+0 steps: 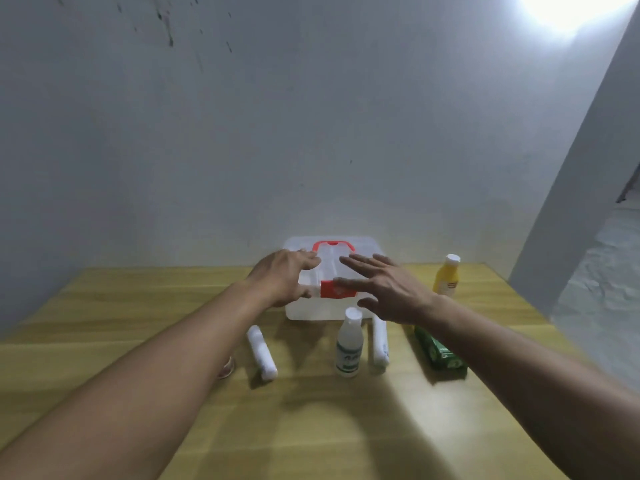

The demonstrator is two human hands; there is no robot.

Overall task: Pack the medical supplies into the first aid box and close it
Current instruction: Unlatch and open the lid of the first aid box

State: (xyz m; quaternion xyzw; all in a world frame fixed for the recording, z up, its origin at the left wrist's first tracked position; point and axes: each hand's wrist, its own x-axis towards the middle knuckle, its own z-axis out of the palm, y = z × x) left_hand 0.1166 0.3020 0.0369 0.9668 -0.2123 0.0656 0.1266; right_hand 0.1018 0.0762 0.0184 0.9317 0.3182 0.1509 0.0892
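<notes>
A translucent white first aid box [363, 245] with a red handle and a red front latch [332, 289] stands with its lid down at the back of the wooden table. My left hand [282, 277] hovers over its left front with fingers spread. My right hand [388, 289] is over its right front, fingers apart, and holds nothing. In front of the box a white bandage roll [262, 353] lies on the table, a white bottle [349, 344] stands upright, and a second white roll [380, 341] lies beside it. A green carton [440, 351] lies under my right forearm.
A yellow bottle [446, 275] with a white cap stands right of the box. A small round reddish item [227, 368] peeks out beside my left forearm. The wooden table [311, 427] meets a pale wall behind, and its right edge runs by a white pillar.
</notes>
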